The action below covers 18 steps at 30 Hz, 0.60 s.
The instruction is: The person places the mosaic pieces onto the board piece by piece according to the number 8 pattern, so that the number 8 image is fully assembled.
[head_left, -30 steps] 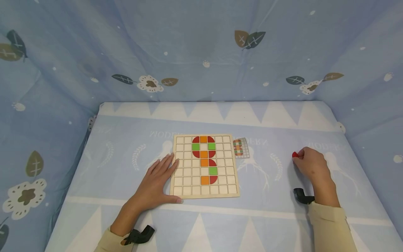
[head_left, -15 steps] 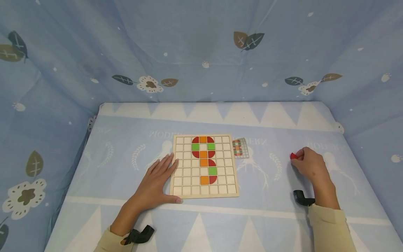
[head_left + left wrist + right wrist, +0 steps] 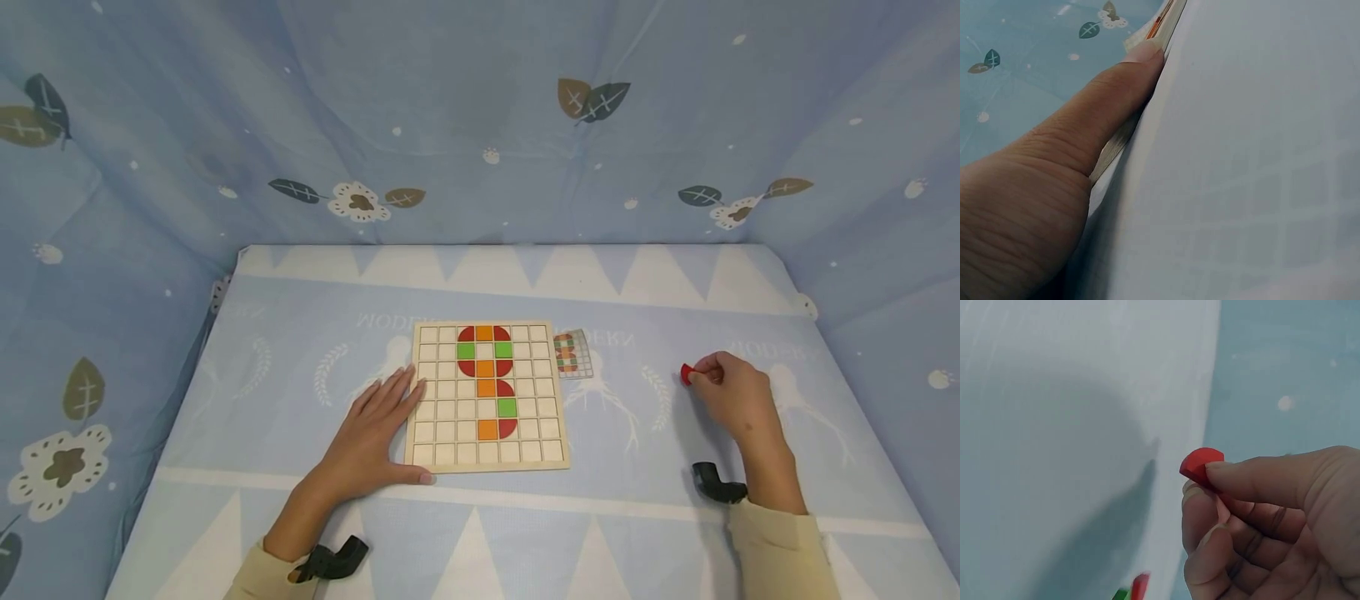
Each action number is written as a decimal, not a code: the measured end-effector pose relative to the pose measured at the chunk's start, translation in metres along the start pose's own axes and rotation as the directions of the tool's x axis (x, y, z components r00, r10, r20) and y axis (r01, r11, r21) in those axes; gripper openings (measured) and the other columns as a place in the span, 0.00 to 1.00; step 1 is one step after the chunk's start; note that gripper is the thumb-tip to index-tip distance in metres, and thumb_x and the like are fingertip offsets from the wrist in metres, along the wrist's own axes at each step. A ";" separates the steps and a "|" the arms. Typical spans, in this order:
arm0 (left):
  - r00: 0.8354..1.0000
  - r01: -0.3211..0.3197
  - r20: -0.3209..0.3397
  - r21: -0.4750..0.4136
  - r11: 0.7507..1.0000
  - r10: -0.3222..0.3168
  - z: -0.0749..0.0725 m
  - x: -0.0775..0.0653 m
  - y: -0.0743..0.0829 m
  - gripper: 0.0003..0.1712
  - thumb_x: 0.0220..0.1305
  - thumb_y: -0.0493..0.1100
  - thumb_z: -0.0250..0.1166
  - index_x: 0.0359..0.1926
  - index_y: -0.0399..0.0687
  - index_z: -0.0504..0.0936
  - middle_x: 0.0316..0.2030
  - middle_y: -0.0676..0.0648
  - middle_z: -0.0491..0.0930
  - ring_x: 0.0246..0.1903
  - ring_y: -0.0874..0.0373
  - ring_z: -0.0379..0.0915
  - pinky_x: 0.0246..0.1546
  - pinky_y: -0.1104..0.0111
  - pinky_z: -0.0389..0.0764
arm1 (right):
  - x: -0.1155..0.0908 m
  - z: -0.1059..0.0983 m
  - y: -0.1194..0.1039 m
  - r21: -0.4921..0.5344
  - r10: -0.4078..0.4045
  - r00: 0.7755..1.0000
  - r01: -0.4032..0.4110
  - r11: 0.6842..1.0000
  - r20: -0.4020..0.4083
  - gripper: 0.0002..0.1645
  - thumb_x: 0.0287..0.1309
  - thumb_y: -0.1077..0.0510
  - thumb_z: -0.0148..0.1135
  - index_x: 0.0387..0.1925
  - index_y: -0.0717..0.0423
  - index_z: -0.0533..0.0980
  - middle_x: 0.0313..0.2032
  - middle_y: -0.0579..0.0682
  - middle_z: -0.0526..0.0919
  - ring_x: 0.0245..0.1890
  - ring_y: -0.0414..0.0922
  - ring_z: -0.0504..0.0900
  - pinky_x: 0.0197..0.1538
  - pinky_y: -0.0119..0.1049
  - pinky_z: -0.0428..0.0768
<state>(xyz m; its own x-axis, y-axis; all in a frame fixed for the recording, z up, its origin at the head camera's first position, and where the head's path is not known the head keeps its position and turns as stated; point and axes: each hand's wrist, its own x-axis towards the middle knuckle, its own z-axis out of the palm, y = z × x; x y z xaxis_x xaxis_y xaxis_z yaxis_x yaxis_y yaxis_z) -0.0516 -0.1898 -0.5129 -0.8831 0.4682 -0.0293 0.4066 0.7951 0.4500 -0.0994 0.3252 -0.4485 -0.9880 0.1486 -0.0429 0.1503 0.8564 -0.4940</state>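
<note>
My right hand (image 3: 738,396) pinches a red quarter-circle tile (image 3: 686,374) between thumb and fingers, off to the right of the wooden grid board (image 3: 540,454). In the right wrist view the tile (image 3: 1202,464) shows its rounded edge, pointing up. Fingers spread, my left hand (image 3: 375,442) rests at the board's left side, with the thumb along its front left corner. The left wrist view shows that thumb (image 3: 1110,100) lying straight against the board's edge. Red quarter-circles, orange squares (image 3: 486,387) and green squares (image 3: 507,407) sit in some of the board's cells.
A small see-through pattern card (image 3: 576,354) lies against the board's right side, printed with a similar coloured design. The table cover (image 3: 630,467) is pale blue and white. Blue patterned curtains (image 3: 487,125) stand behind and at both sides.
My right hand has drifted slightly left with the red tile, which has turned a little between the fingers. The left hand and the board have stayed in place.
</note>
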 end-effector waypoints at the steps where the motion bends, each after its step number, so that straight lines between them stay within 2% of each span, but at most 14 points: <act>1: 1.000 -0.001 -0.002 0.000 1.000 0.001 0.000 0.000 0.000 0.78 0.43 0.84 0.71 0.85 0.52 0.49 0.84 0.50 0.37 0.82 0.54 0.31 0.79 0.52 0.37 | -0.002 0.000 -0.005 0.007 -0.019 1.000 0.019 1.000 -0.006 0.08 0.67 0.61 0.63 0.39 0.65 0.79 0.30 0.56 0.81 0.31 0.51 0.76 0.31 0.40 0.74; 4: 1.000 -0.008 -0.016 -0.003 1.000 0.008 0.001 0.000 0.000 0.77 0.43 0.84 0.71 0.85 0.51 0.50 0.84 0.49 0.39 0.82 0.53 0.33 0.79 0.51 0.38 | -0.006 0.001 -0.021 0.036 -0.078 0.997 0.077 0.996 0.003 0.06 0.68 0.61 0.65 0.40 0.63 0.80 0.30 0.53 0.81 0.31 0.50 0.75 0.31 0.38 0.74; 12: 0.999 -0.026 -0.037 -0.008 1.000 0.026 0.000 -0.001 0.000 0.78 0.42 0.82 0.73 0.84 0.49 0.52 0.84 0.47 0.41 0.82 0.50 0.35 0.78 0.50 0.39 | -0.018 0.017 -0.082 0.140 -0.209 0.971 0.193 0.971 0.113 0.04 0.66 0.63 0.68 0.40 0.59 0.81 0.30 0.48 0.82 0.30 0.46 0.76 0.31 0.33 0.76; 15: 0.999 -0.028 -0.039 -0.012 1.000 0.027 0.000 -0.001 0.000 0.78 0.42 0.82 0.74 0.84 0.49 0.52 0.84 0.46 0.41 0.82 0.50 0.35 0.78 0.49 0.40 | -0.022 0.032 -0.107 0.195 -0.273 0.949 0.241 0.951 0.159 0.04 0.66 0.64 0.69 0.41 0.59 0.81 0.30 0.46 0.83 0.31 0.44 0.78 0.33 0.33 0.79; 18: 0.999 -0.031 -0.042 -0.014 0.999 0.030 0.000 -0.001 0.000 0.78 0.42 0.82 0.74 0.84 0.48 0.52 0.84 0.46 0.42 0.82 0.49 0.36 0.78 0.48 0.41 | -0.026 0.048 -0.130 0.251 -0.353 0.913 0.299 0.921 0.207 0.05 0.65 0.65 0.69 0.40 0.57 0.80 0.31 0.45 0.84 0.31 0.42 0.79 0.35 0.34 0.81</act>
<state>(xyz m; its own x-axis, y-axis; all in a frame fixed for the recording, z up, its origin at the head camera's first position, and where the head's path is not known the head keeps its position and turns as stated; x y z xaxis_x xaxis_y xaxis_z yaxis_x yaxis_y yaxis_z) -0.0502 -0.1901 -0.5130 -0.8795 0.4754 0.0221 0.4304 0.7746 0.4635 -0.0951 0.1862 -0.4252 -0.9622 -0.2688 -0.0446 -0.1662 0.7087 -0.6857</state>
